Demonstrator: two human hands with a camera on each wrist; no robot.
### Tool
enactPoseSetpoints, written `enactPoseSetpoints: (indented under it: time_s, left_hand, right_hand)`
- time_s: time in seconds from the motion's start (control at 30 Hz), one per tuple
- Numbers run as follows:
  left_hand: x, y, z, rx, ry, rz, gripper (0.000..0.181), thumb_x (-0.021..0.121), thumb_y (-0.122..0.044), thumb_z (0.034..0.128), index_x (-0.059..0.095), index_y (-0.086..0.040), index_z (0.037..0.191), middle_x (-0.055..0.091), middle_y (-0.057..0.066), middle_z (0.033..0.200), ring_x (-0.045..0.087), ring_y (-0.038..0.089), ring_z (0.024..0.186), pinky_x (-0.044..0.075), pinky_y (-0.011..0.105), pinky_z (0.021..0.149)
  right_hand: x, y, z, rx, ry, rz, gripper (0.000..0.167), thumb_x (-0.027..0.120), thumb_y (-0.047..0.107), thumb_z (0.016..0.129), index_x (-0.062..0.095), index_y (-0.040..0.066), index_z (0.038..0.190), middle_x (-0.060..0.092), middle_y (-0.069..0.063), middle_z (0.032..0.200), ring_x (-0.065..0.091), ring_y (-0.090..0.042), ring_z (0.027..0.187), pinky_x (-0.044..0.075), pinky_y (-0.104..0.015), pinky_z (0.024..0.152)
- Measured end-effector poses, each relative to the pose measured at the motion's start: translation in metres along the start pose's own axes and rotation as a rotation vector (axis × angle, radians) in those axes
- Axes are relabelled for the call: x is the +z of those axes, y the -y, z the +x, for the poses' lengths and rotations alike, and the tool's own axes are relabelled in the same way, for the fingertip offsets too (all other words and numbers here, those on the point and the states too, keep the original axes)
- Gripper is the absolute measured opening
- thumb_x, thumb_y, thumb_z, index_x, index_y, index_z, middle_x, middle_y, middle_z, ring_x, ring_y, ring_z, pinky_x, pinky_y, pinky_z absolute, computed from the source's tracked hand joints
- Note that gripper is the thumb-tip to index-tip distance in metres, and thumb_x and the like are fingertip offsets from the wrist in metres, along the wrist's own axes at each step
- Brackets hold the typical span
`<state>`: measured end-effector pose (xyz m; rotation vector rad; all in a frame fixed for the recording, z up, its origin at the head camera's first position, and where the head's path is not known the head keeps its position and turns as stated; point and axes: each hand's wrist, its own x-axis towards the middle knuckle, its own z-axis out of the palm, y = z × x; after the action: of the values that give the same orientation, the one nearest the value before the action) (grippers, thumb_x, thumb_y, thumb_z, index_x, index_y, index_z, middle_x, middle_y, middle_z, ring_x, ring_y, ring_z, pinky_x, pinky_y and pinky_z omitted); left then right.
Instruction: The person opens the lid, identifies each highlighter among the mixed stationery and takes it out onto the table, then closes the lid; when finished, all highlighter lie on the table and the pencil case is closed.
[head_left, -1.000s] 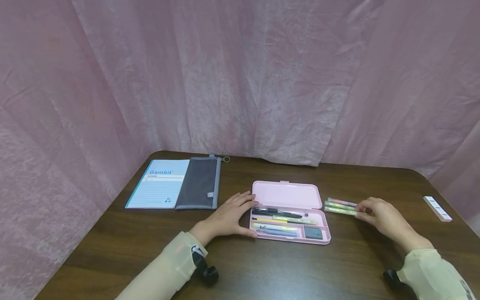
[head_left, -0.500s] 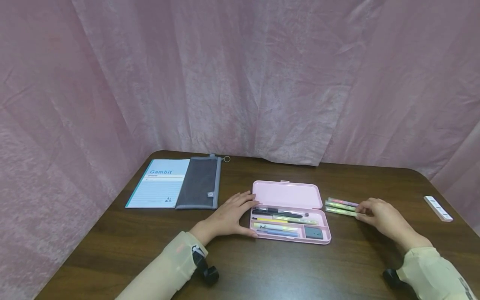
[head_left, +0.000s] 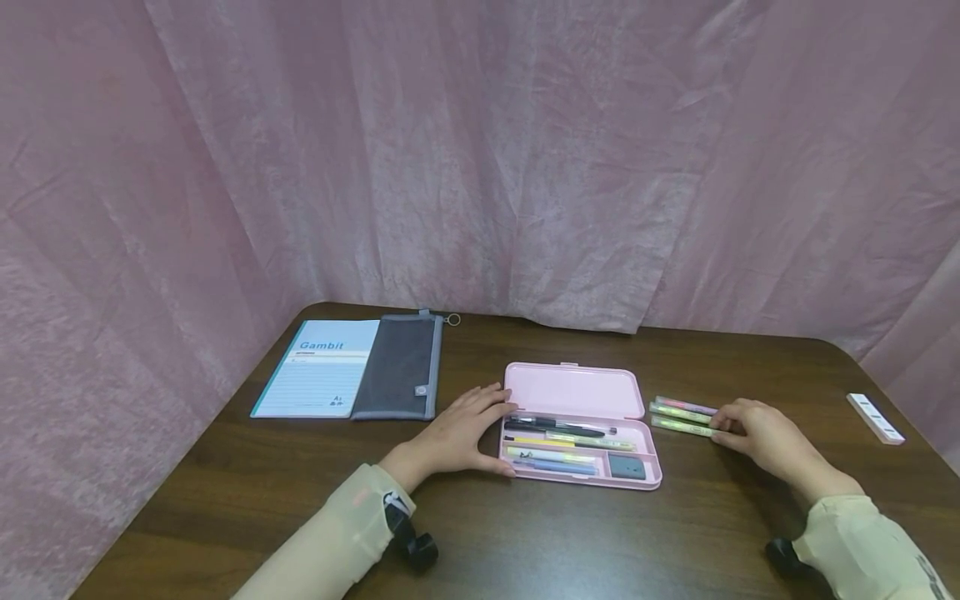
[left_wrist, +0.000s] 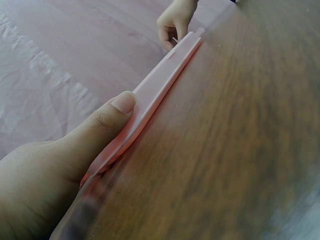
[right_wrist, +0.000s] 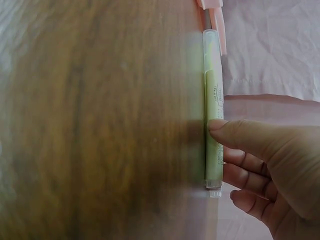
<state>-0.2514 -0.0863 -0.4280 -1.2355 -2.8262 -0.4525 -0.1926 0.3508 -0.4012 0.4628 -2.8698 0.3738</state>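
Observation:
A pink pencil case lies with its lid folded back on the table. Pens, a yellow pencil and a dark grey eraser lie in its compartments. Along its left side rests my left hand, fingers spread, the thumb touching the front corner. In the left wrist view that thumb presses the case's side wall. Right of the case, three highlighters lie side by side, two green and one pinkish. My right hand pinches their right ends, its thumb on the nearest green highlighter; the other fingers curl behind.
A white-and-blue notebook lies at the left, beside a grey mesh zip pouch with a ring. A slim white box lies at the far right. Behind the brown table hangs a pink curtain.
The highlighters and my right hand have shifted very slightly to the right. My left hand and the pencil case stay in place.

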Motion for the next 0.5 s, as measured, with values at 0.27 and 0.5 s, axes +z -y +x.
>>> enactPoseSetpoints:
  time_s: [0.27, 0.5]
  left_hand:
    - [0.0009, 0.0008, 0.0004, -0.001, -0.001, 0.006, 0.092, 0.068, -0.072, 0.0690, 0.044, -0.022, 0.142, 0.037, 0.002, 0.154, 0.022, 0.020, 0.149, 0.019, 0.042, 0.123]
    - [0.0003, 0.0001, -0.0003, -0.011, 0.005, -0.007, 0.092, 0.068, -0.073, 0.0690, 0.044, -0.023, 0.142, 0.037, 0.002, 0.154, 0.022, 0.021, 0.149, 0.019, 0.044, 0.123]
  right_hand:
    - [-0.0014, 0.0012, -0.0002, 0.006, -0.008, 0.011, 0.012, 0.077, 0.013, 0.075, 0.066, 0.017, 0.078, 0.056, 0.011, 0.072, 0.047, 0.001, 0.066, 0.042, -0.025, 0.059]
    - [-0.0060, 0.0042, -0.0013, 0.012, -0.011, 0.008, 0.012, 0.078, 0.015, 0.075, 0.067, 0.016, 0.079, 0.057, 0.010, 0.074, 0.048, 0.000, 0.067, 0.043, -0.025, 0.059]
